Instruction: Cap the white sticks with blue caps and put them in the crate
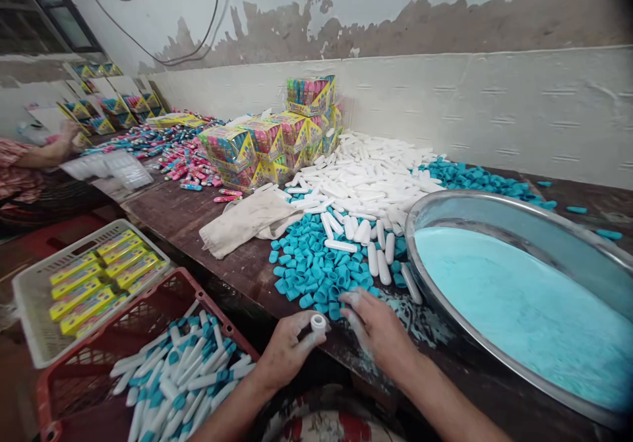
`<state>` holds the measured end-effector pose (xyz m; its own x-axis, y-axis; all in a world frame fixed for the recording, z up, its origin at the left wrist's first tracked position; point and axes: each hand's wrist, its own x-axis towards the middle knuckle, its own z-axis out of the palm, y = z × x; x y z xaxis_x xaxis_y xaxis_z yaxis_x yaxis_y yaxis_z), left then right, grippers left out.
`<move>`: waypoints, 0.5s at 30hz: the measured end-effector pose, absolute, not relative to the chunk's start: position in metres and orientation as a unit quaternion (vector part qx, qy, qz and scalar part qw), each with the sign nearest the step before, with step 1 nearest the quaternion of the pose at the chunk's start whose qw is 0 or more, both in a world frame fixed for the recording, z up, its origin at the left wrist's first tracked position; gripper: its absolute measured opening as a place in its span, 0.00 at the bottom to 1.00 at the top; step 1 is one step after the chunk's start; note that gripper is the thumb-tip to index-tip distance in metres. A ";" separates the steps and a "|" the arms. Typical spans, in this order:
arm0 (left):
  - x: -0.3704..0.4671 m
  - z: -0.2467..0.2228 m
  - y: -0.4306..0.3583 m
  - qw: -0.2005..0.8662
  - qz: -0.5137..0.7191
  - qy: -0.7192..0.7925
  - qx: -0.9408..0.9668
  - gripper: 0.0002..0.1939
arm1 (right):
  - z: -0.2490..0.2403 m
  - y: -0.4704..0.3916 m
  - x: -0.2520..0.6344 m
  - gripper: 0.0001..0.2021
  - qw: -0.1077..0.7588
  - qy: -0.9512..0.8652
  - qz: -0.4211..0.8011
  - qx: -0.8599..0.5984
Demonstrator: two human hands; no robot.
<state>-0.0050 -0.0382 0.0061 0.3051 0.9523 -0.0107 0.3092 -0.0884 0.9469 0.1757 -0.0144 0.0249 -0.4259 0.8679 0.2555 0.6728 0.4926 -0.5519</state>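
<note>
My left hand (289, 349) is closed around a white plastic tube (318, 324), its open round end facing up. Just right of it, my right hand (383, 333) reaches to the near edge of a heap of blue plastic caps (321, 257). Its fingers are apart and dusted with pale powder, and the fingertips are beside the nearest caps; I see nothing held in them. Behind the caps spreads a large pile of white tubes (366, 171), some lying over the caps. A wide metal basin (413, 231) of light blue powder (514, 303) stands to the right.
A red crate (47, 389) holds capped tubes at lower left, beside a white basket (30, 323) of yellow boxes. A cloth glove (252, 221) lies on the dark table (198, 231). Packed display boxes (291, 132) are stacked behind. A person's arm (44, 155) is at far left.
</note>
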 end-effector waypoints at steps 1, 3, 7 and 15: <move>-0.011 0.005 -0.038 0.480 0.353 0.487 0.638 0.07 | 0.023 -0.006 0.169 0.10 0.242 -0.832 0.144 -0.478; -0.020 0.001 -0.038 0.493 0.379 0.492 0.609 0.07 | 0.018 0.007 0.154 0.09 0.199 -0.844 0.067 -0.493; -0.026 -0.006 -0.034 0.541 0.408 0.480 0.557 0.10 | 0.005 0.018 0.140 0.08 0.176 -0.862 -0.039 -0.474; -0.006 0.003 -0.030 0.718 0.433 0.324 0.438 0.15 | 0.023 -0.014 0.176 0.13 0.283 -0.910 -0.098 -0.287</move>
<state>-0.0058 -0.0298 0.0032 0.4158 0.9054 -0.0860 -0.3376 0.2415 0.9098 0.1758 -0.0138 0.0229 -0.6757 0.4662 0.5710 0.5776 0.8161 0.0171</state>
